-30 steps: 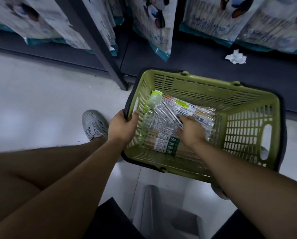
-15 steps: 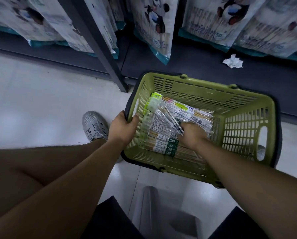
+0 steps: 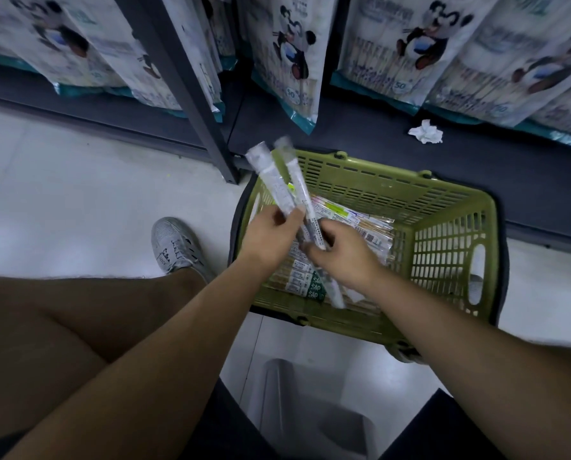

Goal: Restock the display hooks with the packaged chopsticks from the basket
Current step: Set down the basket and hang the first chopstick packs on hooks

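Note:
A green plastic basket (image 3: 450,247) stands on the floor with several chopstick packs (image 3: 360,224) lying in it. Above its left side I hold two long clear chopstick packs (image 3: 279,180), tilted up and to the left, blurred at their tops. My left hand (image 3: 270,237) grips them near the middle. My right hand (image 3: 343,257) is closed on their lower part, and a pack end sticks out below it over the basket.
Large panda-printed bags (image 3: 294,54) hang over a dark low shelf (image 3: 360,137) behind the basket. A crumpled white paper (image 3: 425,131) lies on the shelf. A dark shelf post (image 3: 191,104) stands left of the basket. My grey shoe (image 3: 176,245) rests on the pale floor.
My left hand let go of the basket rim and joined my right hand. Two packs came up out of the basket and now stand tilted above its left side.

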